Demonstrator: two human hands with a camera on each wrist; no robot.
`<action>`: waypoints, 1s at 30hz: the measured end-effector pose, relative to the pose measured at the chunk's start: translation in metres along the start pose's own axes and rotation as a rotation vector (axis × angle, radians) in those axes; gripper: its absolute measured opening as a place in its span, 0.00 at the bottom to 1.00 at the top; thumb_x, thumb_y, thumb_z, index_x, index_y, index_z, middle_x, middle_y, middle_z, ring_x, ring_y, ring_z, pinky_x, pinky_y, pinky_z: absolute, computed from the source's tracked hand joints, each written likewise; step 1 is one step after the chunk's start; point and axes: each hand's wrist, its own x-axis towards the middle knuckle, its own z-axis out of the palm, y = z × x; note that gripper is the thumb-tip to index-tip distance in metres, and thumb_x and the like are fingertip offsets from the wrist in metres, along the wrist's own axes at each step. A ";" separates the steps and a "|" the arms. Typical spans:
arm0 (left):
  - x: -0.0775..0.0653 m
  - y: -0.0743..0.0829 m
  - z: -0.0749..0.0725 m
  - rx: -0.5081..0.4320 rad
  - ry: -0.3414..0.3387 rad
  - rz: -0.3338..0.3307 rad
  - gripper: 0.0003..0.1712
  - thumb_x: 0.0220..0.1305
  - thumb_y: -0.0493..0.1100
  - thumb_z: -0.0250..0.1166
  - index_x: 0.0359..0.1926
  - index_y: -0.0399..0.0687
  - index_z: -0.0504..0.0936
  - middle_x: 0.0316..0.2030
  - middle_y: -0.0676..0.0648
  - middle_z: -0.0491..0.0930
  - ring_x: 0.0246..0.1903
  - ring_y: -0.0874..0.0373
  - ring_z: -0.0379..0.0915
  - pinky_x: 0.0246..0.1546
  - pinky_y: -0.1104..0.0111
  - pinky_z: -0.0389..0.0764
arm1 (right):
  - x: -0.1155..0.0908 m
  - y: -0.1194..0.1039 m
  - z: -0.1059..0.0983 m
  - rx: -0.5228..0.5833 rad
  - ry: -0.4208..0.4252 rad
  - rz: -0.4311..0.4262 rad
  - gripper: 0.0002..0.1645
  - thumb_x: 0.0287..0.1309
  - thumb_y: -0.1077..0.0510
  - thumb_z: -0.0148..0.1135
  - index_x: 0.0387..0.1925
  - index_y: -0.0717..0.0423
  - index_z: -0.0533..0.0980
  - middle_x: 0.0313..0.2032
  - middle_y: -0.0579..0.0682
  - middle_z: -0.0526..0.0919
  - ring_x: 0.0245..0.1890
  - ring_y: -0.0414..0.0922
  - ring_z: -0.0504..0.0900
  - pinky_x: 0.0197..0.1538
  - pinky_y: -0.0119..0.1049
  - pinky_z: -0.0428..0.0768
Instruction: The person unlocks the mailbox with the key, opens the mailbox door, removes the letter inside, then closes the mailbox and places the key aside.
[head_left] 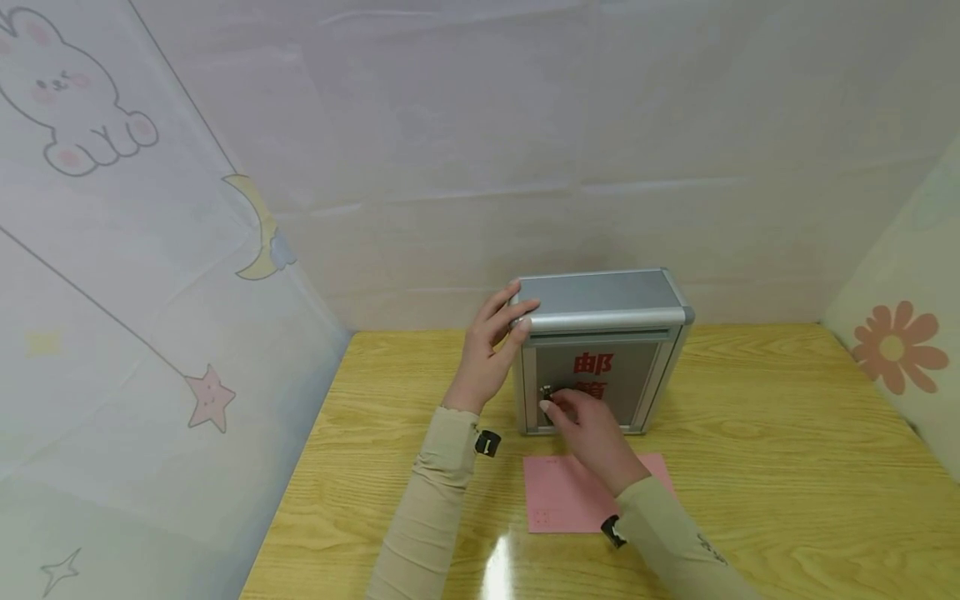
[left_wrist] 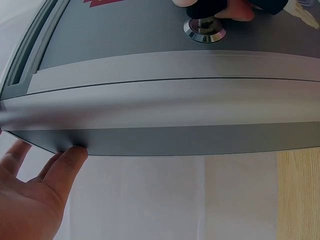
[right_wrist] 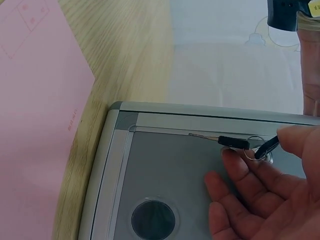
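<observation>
A grey metal mailbox with silver edges and red characters on its front door stands upright on the table. My left hand rests against its upper left corner, fingers fairly straight and touching the side and top. At the door's left side, my right hand pinches the black head of a key at the round silver lock. Whether the key's blade is fully in the lock is hidden. A second black-headed key hangs from the same wire ring, by the curled right fingers.
A pink envelope-like paper lies flat on the wooden table in front of the mailbox, partly under the right forearm. The mailbox has a slot near its top and a round dark window low on the door. Printed cloth walls surround the table.
</observation>
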 end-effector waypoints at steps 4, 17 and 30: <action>0.000 0.000 0.000 0.007 -0.001 0.009 0.18 0.71 0.33 0.54 0.58 0.35 0.76 0.68 0.36 0.58 0.67 0.43 0.55 0.59 0.54 0.69 | 0.001 0.001 0.001 -0.011 0.021 0.008 0.22 0.66 0.43 0.57 0.50 0.55 0.78 0.41 0.47 0.82 0.37 0.42 0.79 0.40 0.43 0.79; 0.000 0.002 -0.001 0.010 -0.003 0.009 0.18 0.70 0.31 0.54 0.58 0.34 0.76 0.68 0.36 0.59 0.67 0.42 0.56 0.58 0.53 0.69 | -0.001 -0.004 0.002 -0.119 0.095 -0.042 0.24 0.63 0.44 0.60 0.50 0.58 0.78 0.41 0.50 0.81 0.37 0.46 0.79 0.39 0.45 0.79; 0.000 0.001 -0.001 0.003 -0.009 0.002 0.17 0.71 0.33 0.54 0.58 0.34 0.76 0.68 0.36 0.58 0.67 0.44 0.55 0.59 0.54 0.69 | -0.004 -0.011 0.007 -0.220 0.209 -0.118 0.19 0.59 0.49 0.66 0.43 0.60 0.77 0.35 0.52 0.81 0.29 0.45 0.79 0.33 0.44 0.79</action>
